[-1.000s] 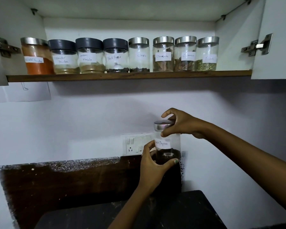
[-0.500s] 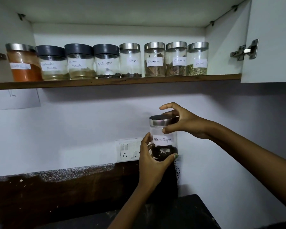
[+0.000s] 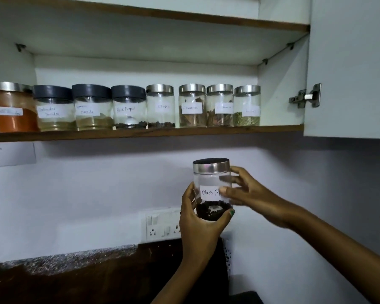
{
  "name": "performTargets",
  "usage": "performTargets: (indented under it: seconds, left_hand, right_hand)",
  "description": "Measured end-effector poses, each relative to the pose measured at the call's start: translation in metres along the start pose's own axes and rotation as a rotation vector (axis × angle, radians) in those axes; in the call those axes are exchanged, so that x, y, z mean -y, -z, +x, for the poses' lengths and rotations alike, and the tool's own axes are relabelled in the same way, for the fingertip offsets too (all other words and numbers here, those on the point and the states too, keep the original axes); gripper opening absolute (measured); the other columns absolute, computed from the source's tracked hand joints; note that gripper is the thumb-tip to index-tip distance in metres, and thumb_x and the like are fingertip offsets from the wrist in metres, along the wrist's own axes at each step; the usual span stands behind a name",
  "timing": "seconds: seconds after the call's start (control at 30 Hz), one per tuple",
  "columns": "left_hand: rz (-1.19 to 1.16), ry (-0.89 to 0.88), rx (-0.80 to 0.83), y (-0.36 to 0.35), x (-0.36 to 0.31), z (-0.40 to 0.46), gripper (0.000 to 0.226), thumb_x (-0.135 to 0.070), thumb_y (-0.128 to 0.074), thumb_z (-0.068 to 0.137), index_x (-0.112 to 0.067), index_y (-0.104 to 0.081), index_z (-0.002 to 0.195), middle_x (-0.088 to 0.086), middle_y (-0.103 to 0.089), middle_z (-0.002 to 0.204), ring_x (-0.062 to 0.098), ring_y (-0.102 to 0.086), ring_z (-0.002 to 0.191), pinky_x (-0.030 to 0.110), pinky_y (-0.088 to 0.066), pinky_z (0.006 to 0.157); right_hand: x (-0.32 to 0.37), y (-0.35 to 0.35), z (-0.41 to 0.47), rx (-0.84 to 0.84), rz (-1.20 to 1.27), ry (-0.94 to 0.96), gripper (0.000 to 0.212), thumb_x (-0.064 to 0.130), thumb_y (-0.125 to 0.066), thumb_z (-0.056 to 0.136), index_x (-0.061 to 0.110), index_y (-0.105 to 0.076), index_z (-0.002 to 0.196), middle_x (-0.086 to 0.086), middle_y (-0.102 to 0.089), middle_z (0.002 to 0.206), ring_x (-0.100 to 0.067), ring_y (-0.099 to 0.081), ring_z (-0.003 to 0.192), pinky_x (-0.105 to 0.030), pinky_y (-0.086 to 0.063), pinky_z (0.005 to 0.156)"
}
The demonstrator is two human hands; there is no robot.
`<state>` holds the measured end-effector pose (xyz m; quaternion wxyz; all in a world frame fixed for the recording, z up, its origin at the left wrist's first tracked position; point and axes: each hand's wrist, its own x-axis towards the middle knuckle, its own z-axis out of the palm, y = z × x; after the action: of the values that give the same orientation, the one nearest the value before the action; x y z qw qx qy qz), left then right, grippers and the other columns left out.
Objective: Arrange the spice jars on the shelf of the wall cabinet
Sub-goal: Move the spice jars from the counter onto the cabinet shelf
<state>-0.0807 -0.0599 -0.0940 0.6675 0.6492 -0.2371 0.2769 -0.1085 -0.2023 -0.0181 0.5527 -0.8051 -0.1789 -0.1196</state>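
A glass jar labelled Black Pepper [image 3: 211,172], steel lid on top and dark peppercorns at the bottom, is held upright below the shelf [image 3: 140,133]. My left hand [image 3: 199,224] cups its base from below and the left. My right hand [image 3: 248,194] grips its side at the label, fingers wrapped around the glass. On the shelf stands a row of several labelled jars: an orange powder jar [image 3: 12,107] at far left, three dark-lidded jars including another Black Pepper jar [image 3: 128,107], then steel-lidded jars ending with a green herb jar [image 3: 247,106].
The open cabinet door [image 3: 349,66] hangs at the right with a metal hinge [image 3: 305,98]. Bare shelf lies between the last jar and the cabinet's right wall. A wall switch and socket panel [image 3: 161,224] sits below, beside a dark backsplash [image 3: 75,277].
Both hands have lifted the Black Pepper jar higher toward the shelf. My right hand has slid from the lid down to the jar's side. The view has tilted up, showing more cabinet.
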Motion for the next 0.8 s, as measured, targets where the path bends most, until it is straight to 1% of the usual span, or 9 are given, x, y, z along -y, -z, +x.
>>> performTargets:
  seconds: [0.13,0.23,0.33,0.43,0.53,0.57,0.67,0.77,0.8]
  left_hand:
    - [-0.033,-0.057,0.006,-0.025,-0.016,0.021,0.08,-0.043,-0.086,0.054,-0.053,-0.036,0.115,-0.037,-0.053,0.109,-0.018,-0.053,0.101,0.002,-0.045,0.074]
    - [-0.042,-0.119,0.079,-0.052,-0.037,0.045,0.079,-0.041,-0.086,0.057,-0.049,-0.037,0.118,-0.03,-0.058,0.111,-0.012,-0.058,0.099,0.002,-0.046,0.073]
    - [-0.025,-0.205,0.208,-0.079,-0.057,0.071,0.084,-0.036,-0.083,0.066,-0.036,-0.034,0.134,-0.012,-0.056,0.125,0.002,-0.058,0.109,0.017,-0.052,0.085]
    - [0.111,-0.295,0.3,-0.103,-0.074,0.094,0.087,-0.04,-0.075,0.076,-0.027,-0.025,0.146,-0.004,-0.04,0.139,0.009,-0.047,0.122,0.032,-0.048,0.098]
    - [0.209,-0.347,0.356,-0.125,-0.085,0.112,0.081,-0.041,-0.069,0.08,-0.026,-0.024,0.147,-0.001,-0.028,0.146,0.014,-0.04,0.129,0.033,-0.04,0.106]
    - [0.23,-0.355,0.375,-0.133,-0.088,0.117,0.081,-0.039,-0.068,0.082,-0.025,-0.023,0.148,0.0,-0.026,0.148,0.016,-0.038,0.131,0.032,-0.038,0.108]
    - [0.3,-0.344,0.431,-0.154,-0.095,0.126,0.086,-0.035,-0.063,0.086,-0.019,-0.007,0.151,0.003,-0.016,0.154,0.02,-0.027,0.139,0.032,-0.031,0.112]
    - [0.35,-0.329,0.462,-0.172,-0.1,0.133,0.093,-0.034,-0.061,0.088,-0.014,0.006,0.15,0.005,-0.004,0.158,0.021,-0.011,0.145,0.031,-0.021,0.117]
    - [0.364,-0.325,0.474,-0.178,-0.101,0.136,0.095,-0.035,-0.061,0.088,-0.012,0.009,0.149,0.006,0.0,0.159,0.022,-0.006,0.146,0.032,-0.019,0.117]
  right_hand:
    - [0.0,0.016,-0.005,-0.116,0.005,0.07,0.072,0.046,-0.064,0.075,0.043,-0.03,0.137,0.018,-0.046,0.134,0.0,-0.058,0.111,-0.022,-0.054,0.084]
    - [0.01,0.04,-0.003,-0.284,0.011,0.163,0.068,0.045,-0.065,0.073,0.043,-0.036,0.134,0.015,-0.05,0.132,-0.004,-0.058,0.112,-0.024,-0.055,0.084]
    - [0.02,0.065,0.003,-0.436,0.055,0.243,0.067,0.041,-0.067,0.071,0.04,-0.039,0.133,0.015,-0.057,0.122,-0.005,-0.06,0.109,-0.02,-0.055,0.078]
    - [0.025,0.09,0.009,-0.59,0.079,0.295,0.065,0.032,-0.065,0.079,0.032,-0.037,0.137,0.019,-0.057,0.116,-0.001,-0.058,0.106,-0.021,-0.052,0.08]
    - [0.027,0.114,0.015,-0.715,0.069,0.347,0.055,0.027,-0.061,0.086,0.031,-0.037,0.136,0.027,-0.053,0.108,0.008,-0.057,0.096,-0.015,-0.05,0.075]
    - [0.028,0.121,0.018,-0.741,0.067,0.357,0.054,0.027,-0.06,0.087,0.028,-0.037,0.136,0.025,-0.054,0.109,0.009,-0.058,0.094,-0.015,-0.05,0.076]
    - [0.029,0.14,0.03,-0.798,0.07,0.374,0.053,0.025,-0.058,0.09,0.023,-0.037,0.138,0.008,-0.051,0.124,0.005,-0.055,0.096,-0.023,-0.05,0.084]
    - [0.03,0.155,0.048,-0.846,0.036,0.397,0.051,0.025,-0.057,0.091,0.022,-0.037,0.138,0.005,-0.048,0.126,0.006,-0.055,0.092,-0.011,-0.046,0.074]
    - [0.03,0.16,0.054,-0.86,0.019,0.402,0.052,0.025,-0.057,0.091,0.021,-0.037,0.138,0.003,-0.048,0.128,0.004,-0.055,0.096,-0.013,-0.045,0.076]
